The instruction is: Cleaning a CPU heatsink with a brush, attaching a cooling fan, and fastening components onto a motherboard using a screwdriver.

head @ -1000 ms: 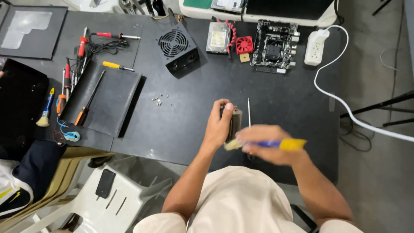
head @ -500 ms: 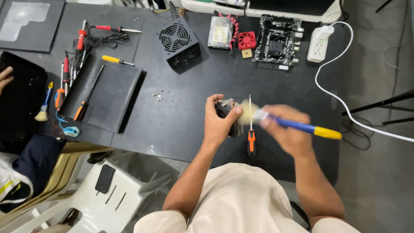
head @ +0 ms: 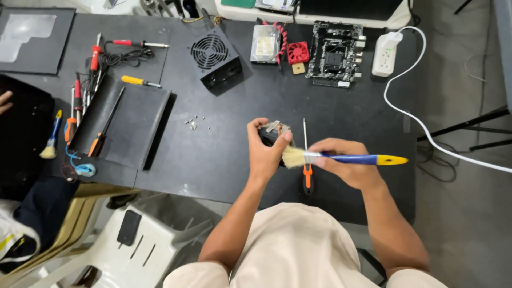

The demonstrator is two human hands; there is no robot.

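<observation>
My left hand (head: 266,152) grips a small dark computer part with metal fins (head: 273,130), held just above the black table (head: 224,154). A paintbrush (head: 341,158) with a blue and yellow handle is in my right hand (head: 346,162); its pale bristles touch the part's right side. A screwdriver with an orange handle (head: 306,160) lies on the table under the brush, shaft pointing away from me.
A black power supply with a fan (head: 216,60), a hard drive (head: 265,42), a small red fan (head: 298,53) and a motherboard (head: 333,53) sit at the far edge. A white power strip (head: 385,53) trails a cable. Screwdrivers and a black panel (head: 125,122) lie left. Tiny screws (head: 193,124). Another person's hand (head: 4,100) far left.
My right hand has swung the brush: from pointing right and low, it rose to the part, and now the bristles rest against the part's lower right side. The left hand stays put.
</observation>
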